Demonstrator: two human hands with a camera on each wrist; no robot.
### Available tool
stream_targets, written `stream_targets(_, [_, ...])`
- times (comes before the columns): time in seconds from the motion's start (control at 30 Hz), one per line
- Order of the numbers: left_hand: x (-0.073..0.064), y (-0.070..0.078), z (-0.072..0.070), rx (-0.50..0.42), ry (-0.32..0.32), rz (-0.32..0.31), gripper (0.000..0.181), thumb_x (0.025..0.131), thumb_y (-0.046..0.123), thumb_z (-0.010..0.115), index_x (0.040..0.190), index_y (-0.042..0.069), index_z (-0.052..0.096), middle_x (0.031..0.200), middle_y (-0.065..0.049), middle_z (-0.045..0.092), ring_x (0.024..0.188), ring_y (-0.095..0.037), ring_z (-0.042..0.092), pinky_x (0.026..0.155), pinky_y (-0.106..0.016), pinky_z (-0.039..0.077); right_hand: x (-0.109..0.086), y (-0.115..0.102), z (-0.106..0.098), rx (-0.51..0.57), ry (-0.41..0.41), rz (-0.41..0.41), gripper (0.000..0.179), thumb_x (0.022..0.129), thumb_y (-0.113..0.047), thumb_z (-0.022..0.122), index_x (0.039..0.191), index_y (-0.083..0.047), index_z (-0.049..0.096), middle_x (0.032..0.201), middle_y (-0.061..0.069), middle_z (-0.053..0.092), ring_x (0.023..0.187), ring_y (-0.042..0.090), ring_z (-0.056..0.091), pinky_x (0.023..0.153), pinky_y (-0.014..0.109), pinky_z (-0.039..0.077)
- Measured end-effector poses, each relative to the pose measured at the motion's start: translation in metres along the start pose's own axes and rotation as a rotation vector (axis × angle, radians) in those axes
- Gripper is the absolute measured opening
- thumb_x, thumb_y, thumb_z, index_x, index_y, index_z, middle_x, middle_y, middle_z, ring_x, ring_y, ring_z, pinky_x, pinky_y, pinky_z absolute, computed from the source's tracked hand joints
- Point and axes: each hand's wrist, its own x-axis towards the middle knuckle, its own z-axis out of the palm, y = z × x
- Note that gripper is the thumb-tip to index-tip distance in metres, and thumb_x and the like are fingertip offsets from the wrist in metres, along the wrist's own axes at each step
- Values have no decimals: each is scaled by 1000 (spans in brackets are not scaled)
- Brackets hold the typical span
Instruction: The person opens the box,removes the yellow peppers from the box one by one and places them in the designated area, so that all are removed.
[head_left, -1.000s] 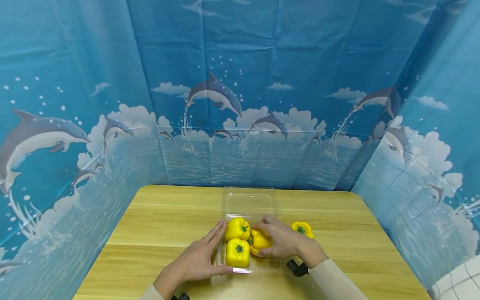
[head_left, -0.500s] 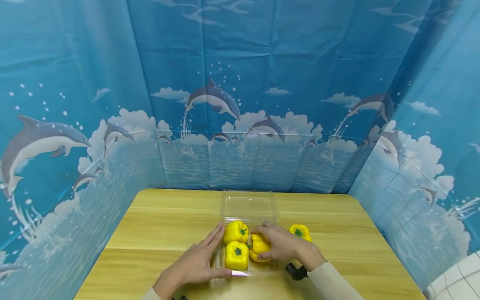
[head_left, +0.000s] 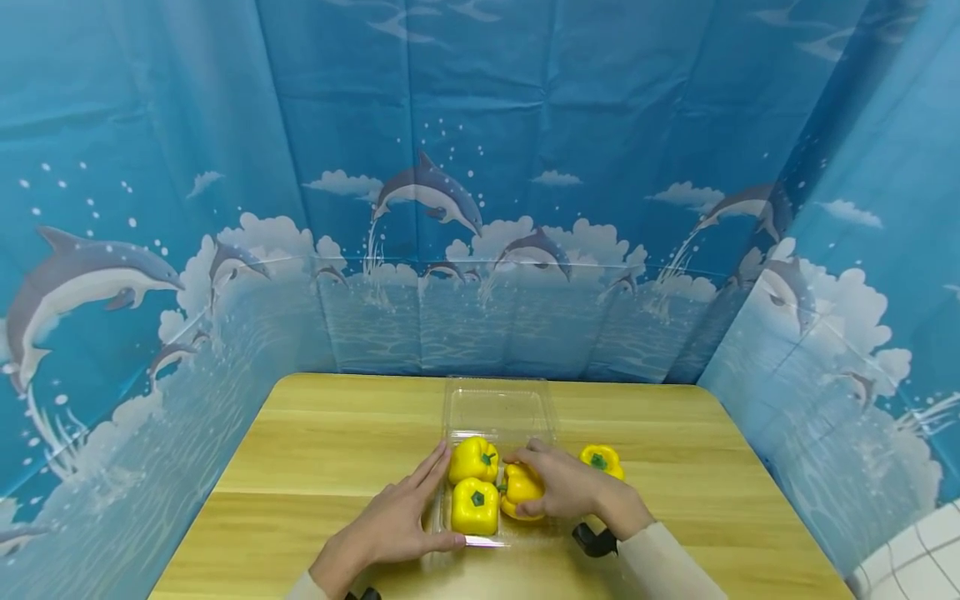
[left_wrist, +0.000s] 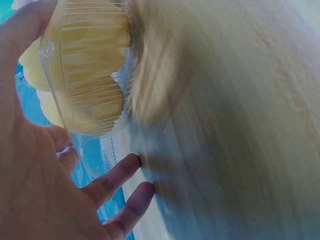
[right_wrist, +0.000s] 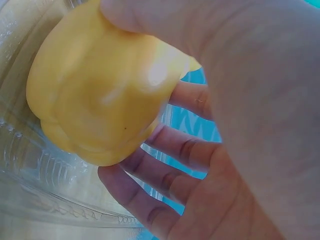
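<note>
My right hand (head_left: 566, 483) grips a yellow bell pepper (right_wrist: 100, 90), thumb on one side and fingers curled on the other, within the right half of a clear plastic clamshell box (left_wrist: 90, 70). Two more yellow bell peppers sit in its left half: a rear pepper (head_left: 472, 460) lying with its green stem to the right, and a front pepper (head_left: 475, 518) with its stem up. My left hand (head_left: 401, 517) rests along the box's left side, fingers spread and fairly straight, thumb at the front corner. In the left wrist view two fingertips touch the table.
Behind the box its transparent lid (head_left: 497, 408) lies folded back on the wooden table (head_left: 337, 433). Another yellow bell pepper (head_left: 602, 460) stands on the table to the right, just past my right hand. A blue dolphin-print curtain (head_left: 480, 317) borders the table's back and sides.
The pepper in my right hand has shifted slightly and turned a little within the box's right half. My left hand stays at the box's side. The head view has tilted a little.
</note>
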Motion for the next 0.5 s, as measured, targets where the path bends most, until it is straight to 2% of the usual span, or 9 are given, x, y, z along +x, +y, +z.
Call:
stream_targets(0.23, [1,-1,-2,-6,-5,-3,128,97,90,70,190,34,3,199,13,-4,169,-48,50,121,-93,43,-1,-2,-1,-11,7,8,72,100,-41,95,161,-14,67,137,0,65,110,15,60,100,43,59])
stream_targets(0.5, [2,-3,2,-5,-3,-6,129,96,93,67,190,33,2,198,15,-6,170,-46,49,123,-91,43,-4,-3,-1,-4,7,7,72,101,-42,94,162,-15,67,136,0,65,109,16,59,97,42,57])
